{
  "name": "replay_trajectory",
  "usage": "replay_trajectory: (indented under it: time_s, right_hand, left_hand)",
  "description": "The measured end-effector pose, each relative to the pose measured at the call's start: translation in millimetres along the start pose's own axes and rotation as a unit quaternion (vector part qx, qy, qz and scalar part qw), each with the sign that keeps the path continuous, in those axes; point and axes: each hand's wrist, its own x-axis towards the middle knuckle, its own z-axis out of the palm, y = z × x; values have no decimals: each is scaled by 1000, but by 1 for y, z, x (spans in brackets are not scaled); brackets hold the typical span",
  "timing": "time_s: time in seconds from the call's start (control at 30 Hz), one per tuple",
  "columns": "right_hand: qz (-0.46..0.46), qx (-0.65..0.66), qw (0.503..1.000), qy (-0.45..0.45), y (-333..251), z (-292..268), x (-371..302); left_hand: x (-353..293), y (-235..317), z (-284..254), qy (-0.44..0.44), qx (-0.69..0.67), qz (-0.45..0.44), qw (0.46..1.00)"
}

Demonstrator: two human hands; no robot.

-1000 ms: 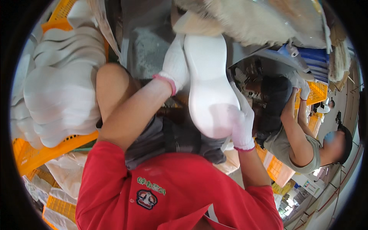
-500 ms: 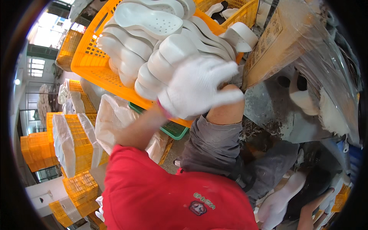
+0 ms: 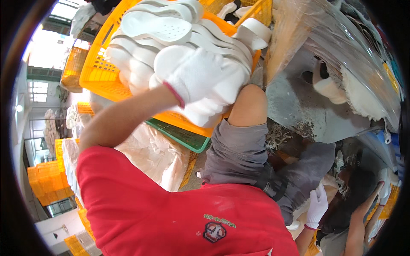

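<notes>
White foam shoe soles (image 3: 156,27), some with small holes, are stacked in an orange plastic crate (image 3: 92,70). My left hand (image 3: 194,77), in a white knitted glove with a dark pink cuff, reaches over the front of the stack. Its fingers curl down over a white sole (image 3: 230,83) at the crate's near right side. Low on the right, past my bent leg, my right hand (image 3: 317,205) wears the same kind of glove. Its fingers are drawn together, and whatever they hold is too small or hidden to name.
A green crate (image 3: 183,138) lies under the orange one, beside a pale sack (image 3: 156,153). Right of my knee stand a grey metal surface (image 3: 299,113) and a plastic-wrapped carton (image 3: 284,34). Another person's arm (image 3: 361,217) shows at the lower right. Orange crates (image 3: 47,181) are stacked far left.
My left hand has moved left and up, from spread fingers above my knee to curled fingers on the soles. My right hand has come into view at the lower right.
</notes>
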Motion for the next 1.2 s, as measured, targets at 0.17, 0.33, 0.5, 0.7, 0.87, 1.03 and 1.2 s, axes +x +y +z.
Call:
replay_trajectory:
  time_s: [0.17, 0.33, 0.5, 0.7, 0.87, 1.03, 1.2]
  right_hand:
    - [-156, -168, 973, 22, -37, 21, 8]
    - [-125, 42, 991, 9, -90, 45, -4]
    - [-308, 313, 880, -178, -153, 50, -25]
    - [-183, 254, 944, 102, -147, -20, -33]
    - [-156, 100, 968, 169, -131, -10, -73]
    - [-122, 41, 940, 315, -154, 35, -72]
    - [-300, 145, 913, 234, -190, 27, 29]
  left_hand:
    - [-31, -6, 35, 313, 70, -183, 929]
    - [-107, -64, -8, 295, -306, -322, 846]
    - [-57, 87, -3, -4, -831, -157, 534]
    - [65, 227, 37, -296, -950, -15, -100]
    - [135, 279, -37, -112, -992, -45, 33]
    - [228, 322, -44, 2, -999, -47, 19]
    - [311, 280, -30, 252, -434, 34, 864]
